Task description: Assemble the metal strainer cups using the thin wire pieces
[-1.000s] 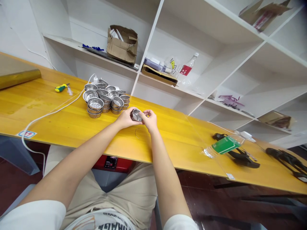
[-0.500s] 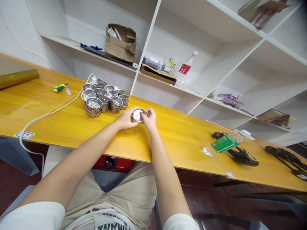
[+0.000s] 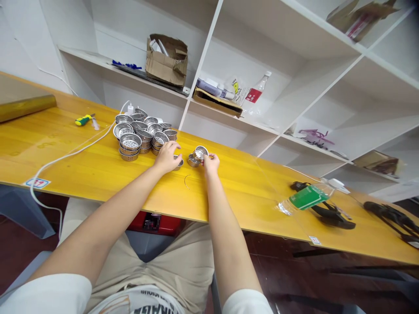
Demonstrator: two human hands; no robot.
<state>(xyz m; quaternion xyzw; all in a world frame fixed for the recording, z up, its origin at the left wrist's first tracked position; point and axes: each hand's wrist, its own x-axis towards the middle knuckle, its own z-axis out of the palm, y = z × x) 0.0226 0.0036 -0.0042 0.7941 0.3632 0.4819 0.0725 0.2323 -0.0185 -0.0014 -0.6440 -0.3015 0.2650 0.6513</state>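
My right hand [image 3: 211, 165] pinches a small perforated metal cup [image 3: 200, 152] by its side. The cup is tilted above another metal cup [image 3: 193, 162], which sits on the table; I cannot tell whether the two touch. My left hand [image 3: 167, 158] is over the table with its fingers apart and curved, beside a single metal cup [image 3: 179, 164] that it partly hides. Just behind my left hand stands a cluster of stacked perforated metal cups [image 3: 130, 141]. A thin curved strand [image 3: 187, 182] lies in front of the hands.
A white cable [image 3: 78, 150] runs past the cups and over the table's front edge. A screwdriver [image 3: 84, 120] lies at the left. To the right are a bottle with a green label [image 3: 306, 197] and black straps [image 3: 332, 216]. White shelves [image 3: 191, 104] stand behind.
My left hand has let go of the cup and moved left toward the cluster. The right hand keeps the cup, now tilted and slightly farther right. Cups on the table beneath are now visible.
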